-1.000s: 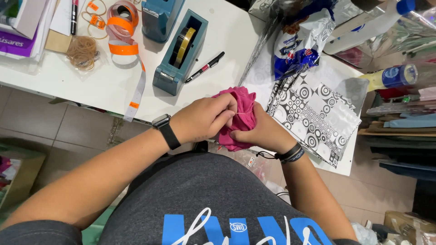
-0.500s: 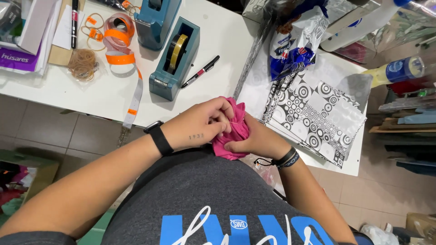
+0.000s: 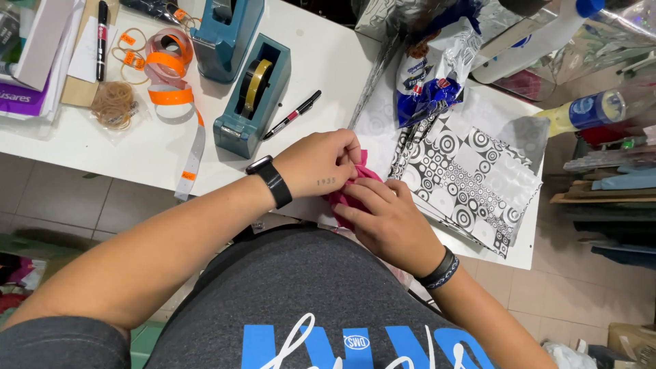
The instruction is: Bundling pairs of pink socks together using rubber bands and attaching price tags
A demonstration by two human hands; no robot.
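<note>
Both hands meet at the near edge of the tabletop, bunched around a pink cloth. The left hand curls over its top, fingers pinching the fabric; the right hand grips it from below, fingertips pressed into the folds. Just beside them, toward the right corner, lies black-and-white patterned paper. A blue tape dispenser and a marker sit farther in.

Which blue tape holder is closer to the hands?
The teal tape dispenser holding the yellowish roll, beside the black-and-red pen. The other teal dispenser sits farther back, by the table edge.
</note>
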